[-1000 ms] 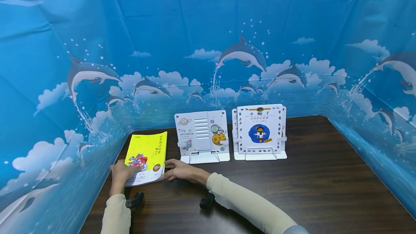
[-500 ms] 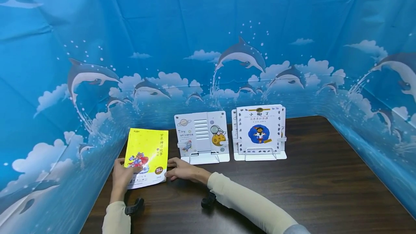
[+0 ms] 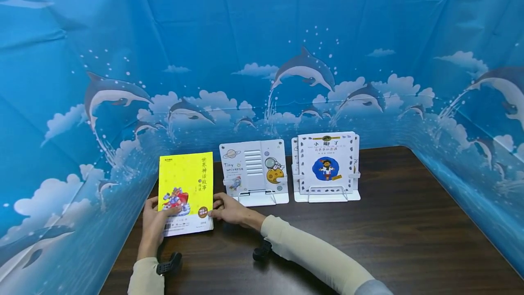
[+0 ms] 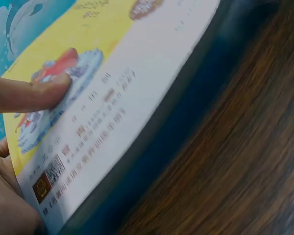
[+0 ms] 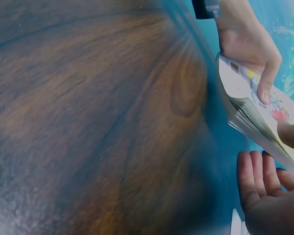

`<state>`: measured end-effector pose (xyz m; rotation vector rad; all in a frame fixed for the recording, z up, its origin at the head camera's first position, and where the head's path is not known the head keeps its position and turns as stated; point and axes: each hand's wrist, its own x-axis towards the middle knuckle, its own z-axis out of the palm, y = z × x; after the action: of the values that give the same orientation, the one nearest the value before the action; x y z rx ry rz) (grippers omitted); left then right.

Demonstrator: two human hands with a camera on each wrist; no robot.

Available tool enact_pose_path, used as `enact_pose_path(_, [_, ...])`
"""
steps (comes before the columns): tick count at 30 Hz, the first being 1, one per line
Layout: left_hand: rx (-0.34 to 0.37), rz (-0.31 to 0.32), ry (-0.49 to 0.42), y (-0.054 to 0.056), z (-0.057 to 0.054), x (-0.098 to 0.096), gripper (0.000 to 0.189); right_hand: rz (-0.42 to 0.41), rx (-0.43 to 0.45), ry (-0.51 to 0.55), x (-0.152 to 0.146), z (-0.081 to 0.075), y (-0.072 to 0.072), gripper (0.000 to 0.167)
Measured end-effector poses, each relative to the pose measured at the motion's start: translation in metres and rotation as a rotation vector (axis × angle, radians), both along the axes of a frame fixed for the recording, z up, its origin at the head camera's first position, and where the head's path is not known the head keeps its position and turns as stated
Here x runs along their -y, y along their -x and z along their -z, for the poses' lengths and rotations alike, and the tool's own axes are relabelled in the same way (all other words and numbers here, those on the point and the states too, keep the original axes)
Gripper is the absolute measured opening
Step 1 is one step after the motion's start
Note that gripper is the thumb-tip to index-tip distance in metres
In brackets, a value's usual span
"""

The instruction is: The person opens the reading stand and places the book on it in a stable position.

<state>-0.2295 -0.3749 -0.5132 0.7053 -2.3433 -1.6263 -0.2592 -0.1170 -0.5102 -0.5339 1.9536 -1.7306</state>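
A yellow and white paperback book [image 3: 186,185] with a cartoon figure on its cover is at the left of the table, its cover facing me. My left hand [image 3: 153,226] grips its lower left edge, thumb [image 4: 44,93] flat on the cover and fingers behind. At the lower right edge my right hand [image 3: 231,209] holds the book between thumb and fingers; in the right wrist view its fingers [image 5: 257,174] reach below the book's underside. Page edges [image 5: 247,115] show at the bottom in that view. The book's back is hidden.
Just right of the book stands a white "Tiny universe" book stand [image 3: 254,172] with a wire rest. Beside it, a second stand [image 3: 354,195] carries a white picture book [image 3: 326,163]. A blue dolphin-print curtain [image 3: 262,58] surrounds the dark wooden table [image 3: 393,222].
The book has straightened and tilted up, its top edge rising in the head view. My right hand has shifted slightly up with its edge. The stands have not moved.
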Motion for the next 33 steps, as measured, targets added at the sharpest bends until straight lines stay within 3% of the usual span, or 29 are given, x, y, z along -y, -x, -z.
enact_pose_path(6, [-0.072, 0.018, -0.093, 0.002, -0.003, -0.007, 0.078, 0.073, -0.029, 0.025, -0.002, -0.006, 0.002, 0.033])
enact_pose_path(15, [-0.233, 0.058, -0.252, 0.004, -0.014, -0.019, 0.025, 0.111, -0.044, 0.085, -0.018, -0.009, 0.012, 0.032])
enact_pose_path(26, [-0.368, 0.132, -0.294, 0.009, -0.028, -0.045, 0.025, 0.159, -0.18, 0.119, -0.047, -0.024, 0.017, 0.034])
enact_pose_path(33, [-0.457, 0.162, -0.338, 0.014, -0.034, -0.064, 0.025, 0.225, -0.272, 0.043, -0.067, -0.036, 0.022, 0.036])
